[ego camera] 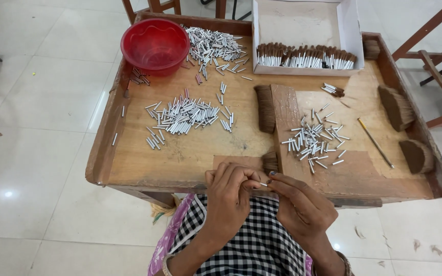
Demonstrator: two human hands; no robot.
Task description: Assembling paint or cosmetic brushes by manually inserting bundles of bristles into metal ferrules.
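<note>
My left hand (pixel 229 190) and my right hand (pixel 299 204) meet at the near edge of a wooden work table (pixel 190 153). Between their fingertips I pinch one small silver metal tube (pixel 263 184). Just beyond my fingers lies a small tuft of brown bristle (pixel 270 161). A pile of silver tubes (pixel 182 116) lies to the left on the table. A smaller scatter of tubes (pixel 315 140) lies to the right of a wooden strip (pixel 287 125).
A red plastic bowl (pixel 155 45) stands at the far left with more tubes (pixel 213 47) beside it. A white cardboard box (pixel 305 33) at the back holds a row of bristle-filled tubes. Brown bristle bundles (pixel 397 108) and a thin stick (pixel 375 143) lie right.
</note>
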